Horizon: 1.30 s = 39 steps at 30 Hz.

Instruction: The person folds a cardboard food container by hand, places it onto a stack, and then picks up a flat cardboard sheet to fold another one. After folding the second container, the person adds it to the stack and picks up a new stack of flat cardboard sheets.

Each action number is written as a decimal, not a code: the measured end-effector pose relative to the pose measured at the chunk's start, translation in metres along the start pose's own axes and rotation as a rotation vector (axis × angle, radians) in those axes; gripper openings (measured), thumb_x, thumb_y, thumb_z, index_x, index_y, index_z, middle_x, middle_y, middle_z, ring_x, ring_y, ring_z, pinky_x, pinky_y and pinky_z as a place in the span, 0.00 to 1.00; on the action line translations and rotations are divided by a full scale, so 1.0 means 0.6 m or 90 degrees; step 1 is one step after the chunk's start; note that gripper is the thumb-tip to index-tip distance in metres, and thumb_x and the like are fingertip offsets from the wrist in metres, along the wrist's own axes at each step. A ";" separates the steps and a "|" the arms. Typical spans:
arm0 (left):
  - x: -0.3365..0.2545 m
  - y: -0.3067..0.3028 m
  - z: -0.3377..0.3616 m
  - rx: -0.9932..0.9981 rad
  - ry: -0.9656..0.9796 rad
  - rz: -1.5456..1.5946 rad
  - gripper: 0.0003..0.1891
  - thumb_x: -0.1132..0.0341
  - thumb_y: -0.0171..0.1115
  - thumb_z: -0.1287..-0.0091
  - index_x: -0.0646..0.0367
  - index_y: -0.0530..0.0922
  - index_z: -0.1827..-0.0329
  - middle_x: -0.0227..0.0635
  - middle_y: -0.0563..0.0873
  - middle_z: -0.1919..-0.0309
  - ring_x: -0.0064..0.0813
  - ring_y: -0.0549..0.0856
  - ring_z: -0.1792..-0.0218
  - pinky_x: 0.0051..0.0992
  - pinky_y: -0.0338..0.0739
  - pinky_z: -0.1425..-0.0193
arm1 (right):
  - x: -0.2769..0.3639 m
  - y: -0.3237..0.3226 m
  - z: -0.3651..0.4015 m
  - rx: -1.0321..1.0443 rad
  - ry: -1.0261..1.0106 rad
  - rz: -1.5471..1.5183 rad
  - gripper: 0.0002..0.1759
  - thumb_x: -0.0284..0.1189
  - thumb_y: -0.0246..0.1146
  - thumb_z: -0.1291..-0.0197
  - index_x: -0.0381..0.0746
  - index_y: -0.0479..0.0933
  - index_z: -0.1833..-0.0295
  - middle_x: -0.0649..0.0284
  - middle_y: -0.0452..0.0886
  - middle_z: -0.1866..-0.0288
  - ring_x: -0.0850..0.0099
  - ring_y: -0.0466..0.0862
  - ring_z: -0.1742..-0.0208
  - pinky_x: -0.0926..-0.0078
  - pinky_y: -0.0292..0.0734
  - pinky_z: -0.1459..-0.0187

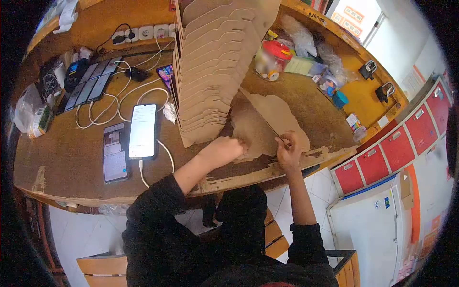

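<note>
My right hand (pixel 289 152) is closed on the near edge of a thin brown cardboard piece (pixel 260 112), which I see almost edge-on as it slants away from me. Close to its lower left side, my left hand (pixel 234 149) is curled with the fingers together; whatever they may pinch is hidden. Just beyond the left hand rises a tall stack of cut brown cardboard pieces (pixel 210 71), overlapping in layers with wavy edges. Beneath my hands the desk surface (pixel 191 165) is dark brown, with a pale worn patch around the held piece.
Left of the stack lie a lit white-screen phone (pixel 142 131) and a second phone (pixel 114 153) among white cables. More phones (pixel 91 83) lie farther left, below power sockets (pixel 146 32). A red-lidded jar (pixel 273 58) stands behind. Red drawers (pixel 399 148) are on the right.
</note>
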<state>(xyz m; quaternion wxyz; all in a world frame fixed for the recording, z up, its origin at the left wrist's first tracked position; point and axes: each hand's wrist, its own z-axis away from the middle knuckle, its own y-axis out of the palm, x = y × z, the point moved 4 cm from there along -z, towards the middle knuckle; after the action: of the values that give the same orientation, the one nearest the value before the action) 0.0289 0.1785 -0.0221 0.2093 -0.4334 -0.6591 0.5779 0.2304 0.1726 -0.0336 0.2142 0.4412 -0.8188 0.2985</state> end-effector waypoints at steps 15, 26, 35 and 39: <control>-0.010 -0.042 -0.007 -0.243 0.074 0.108 0.10 0.71 0.56 0.51 0.55 0.66 0.67 0.42 0.75 0.82 0.45 0.77 0.76 0.37 0.70 0.76 | 0.109 0.042 -0.021 0.297 -0.272 0.353 0.22 0.41 0.64 0.60 0.39 0.75 0.60 0.58 0.69 0.54 0.61 0.70 0.56 0.66 0.68 0.57; -0.013 -0.057 -0.006 -0.211 0.059 0.291 0.10 0.68 0.55 0.46 0.59 0.63 0.70 0.41 0.79 0.79 0.43 0.79 0.75 0.32 0.71 0.74 | 0.122 0.039 -0.027 0.369 -0.201 0.313 0.25 0.42 0.64 0.62 0.41 0.75 0.57 0.60 0.69 0.52 0.62 0.68 0.50 0.67 0.65 0.52; -0.004 -0.039 -0.011 -0.205 0.085 0.285 0.07 0.73 0.53 0.48 0.60 0.63 0.70 0.42 0.78 0.74 0.43 0.79 0.70 0.31 0.71 0.70 | 0.111 0.042 -0.023 0.414 -0.163 0.290 0.24 0.40 0.64 0.61 0.39 0.74 0.57 0.61 0.68 0.50 0.61 0.66 0.49 0.66 0.63 0.49; -0.011 -0.039 -0.004 -0.257 0.100 0.177 0.08 0.75 0.53 0.50 0.59 0.64 0.70 0.41 0.76 0.71 0.44 0.78 0.68 0.33 0.71 0.69 | 0.095 0.045 -0.017 0.382 -0.204 0.329 0.20 0.37 0.63 0.59 0.39 0.75 0.58 0.59 0.68 0.51 0.60 0.67 0.50 0.66 0.63 0.50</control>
<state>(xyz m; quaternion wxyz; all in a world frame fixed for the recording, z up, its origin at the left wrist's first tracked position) 0.0269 0.1756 0.0020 0.0872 -0.5966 -0.6768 0.4224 0.1788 0.1574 0.0006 -0.1353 0.3051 -0.8023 0.4949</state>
